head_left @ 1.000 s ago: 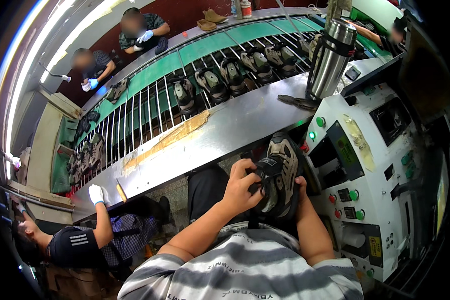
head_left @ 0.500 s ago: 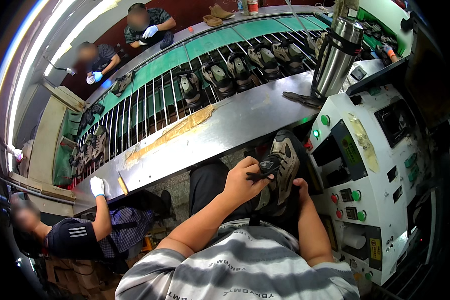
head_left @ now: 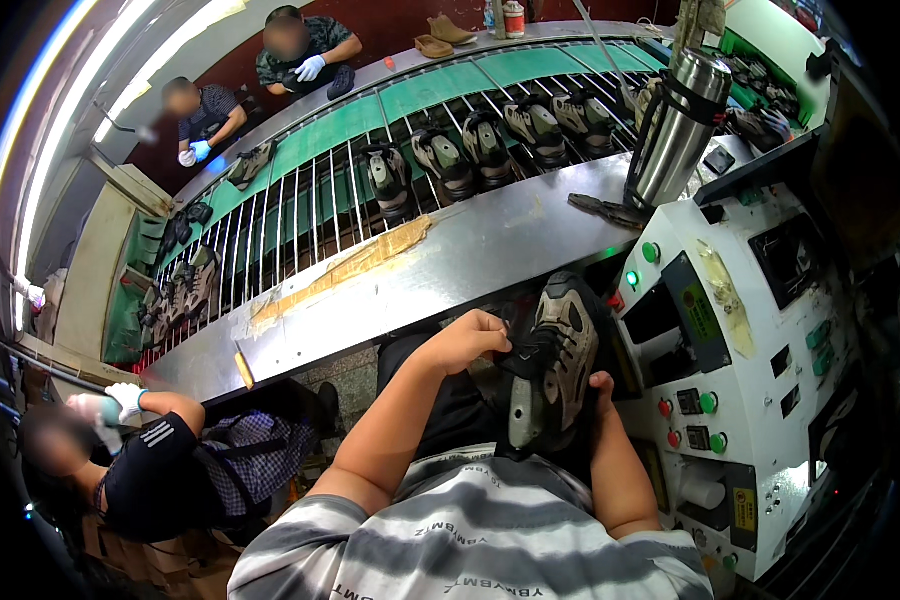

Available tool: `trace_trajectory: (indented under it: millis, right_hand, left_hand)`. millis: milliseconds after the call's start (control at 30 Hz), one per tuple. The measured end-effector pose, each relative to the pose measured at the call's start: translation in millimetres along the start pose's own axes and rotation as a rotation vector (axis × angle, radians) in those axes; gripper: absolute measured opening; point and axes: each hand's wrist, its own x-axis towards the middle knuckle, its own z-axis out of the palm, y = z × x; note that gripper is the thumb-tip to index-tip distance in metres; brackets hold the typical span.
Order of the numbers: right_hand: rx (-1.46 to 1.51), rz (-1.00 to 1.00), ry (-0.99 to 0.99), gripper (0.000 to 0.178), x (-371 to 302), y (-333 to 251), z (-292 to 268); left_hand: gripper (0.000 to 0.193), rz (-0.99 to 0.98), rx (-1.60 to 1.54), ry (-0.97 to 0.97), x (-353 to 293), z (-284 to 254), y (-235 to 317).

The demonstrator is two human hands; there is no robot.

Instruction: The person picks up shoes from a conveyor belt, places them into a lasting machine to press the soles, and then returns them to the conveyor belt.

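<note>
A beige and black lace-up shoe [head_left: 571, 335] rests over my lap, toe pointing away, with a grey-green last [head_left: 523, 410] showing in its opening. My left hand [head_left: 473, 338] is closed in a pinch at the shoe's left side, on the edge of the black tongue [head_left: 540, 350]. Along the shoe's right side, my right hand [head_left: 601, 388] supports it; the thumb shows, while the other fingers are hidden behind the shoe.
A metal-edged bench [head_left: 370, 285] borders a roller conveyor carrying several shoes [head_left: 442, 160]. A steel flask [head_left: 678, 125] and pincers [head_left: 606, 210] stand near a white control machine [head_left: 660, 250] at right. A yellow-handled tool [head_left: 243, 368] lies near a seated co-worker [head_left: 160, 470]; others work across.
My left hand has moved slightly left and away from the laces. The shoe has tipped, exposing the last in its opening. The seated co-worker's gloved hand has lifted off the bench.
</note>
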Motion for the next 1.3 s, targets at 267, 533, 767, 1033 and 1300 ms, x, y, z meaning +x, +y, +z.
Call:
trace_trajectory:
  millis: [267,533,767,1033,1300]
  right_hand:
    - [0.090,-0.139,-0.046,0.087,-17.3,2.0,-0.1]
    - [0.043,-0.399,-0.136,0.099,-42.8,1.2,28.9]
    - [-0.208,-0.632,-0.034,0.103,-68.5,-9.1,35.7]
    - [-0.206,-1.029,0.064,0.075,-143.3,-117.6,49.1]
    - [-0.864,-1.106,1.175,0.058,-178.4,-363.2,86.3]
  left_hand:
    - [0.016,-0.051,-0.165,-0.255,29.9,24.0,-7.0]
    - [0.008,-0.137,-0.015,-0.556,48.1,51.5,-1.8]
    - [0.014,-0.057,-0.214,-0.686,97.8,94.2,-12.0]
    - [0.015,0.185,-0.135,-0.217,230.8,152.5,-128.2]
    - [0.023,-0.009,-0.092,-0.197,268.7,153.3,-159.2]
